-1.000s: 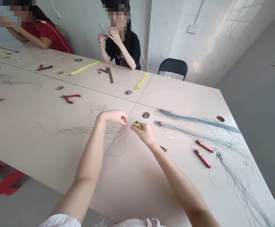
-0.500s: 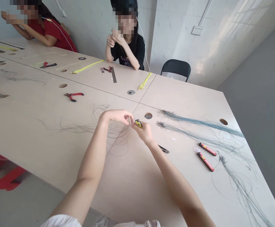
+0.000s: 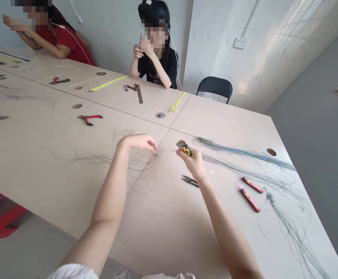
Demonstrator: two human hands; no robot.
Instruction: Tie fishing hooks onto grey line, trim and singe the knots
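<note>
My left hand (image 3: 148, 143) is closed in a pinch on a thin fishing line (image 3: 169, 150), bent at the wrist above a loose tangle of dark lines (image 3: 111, 157) on the table. My right hand (image 3: 194, 161) is wrapped round a small yellow-and-black stick-like tool (image 3: 187, 150). From its fingertips the thin line stretches across to my left hand. Just below my right hand lies a pair of thread snips (image 3: 190, 180), partly covered by my wrist. Hooks at the line ends between my fingers are too small to make out.
To the right lie a blue-green bundle of hooked lines (image 3: 238, 152), another bundle (image 3: 291, 228) and two red sticks (image 3: 250, 200). Red-handled pliers (image 3: 90, 119) rest at the left. Across the table sit two people; a black chair (image 3: 215, 87) stands beside them.
My right hand has moved right, away from my left, with the yellow-and-black tool. The line between them now shows stretched. My left hand has shifted slightly left; the snips are more visible.
</note>
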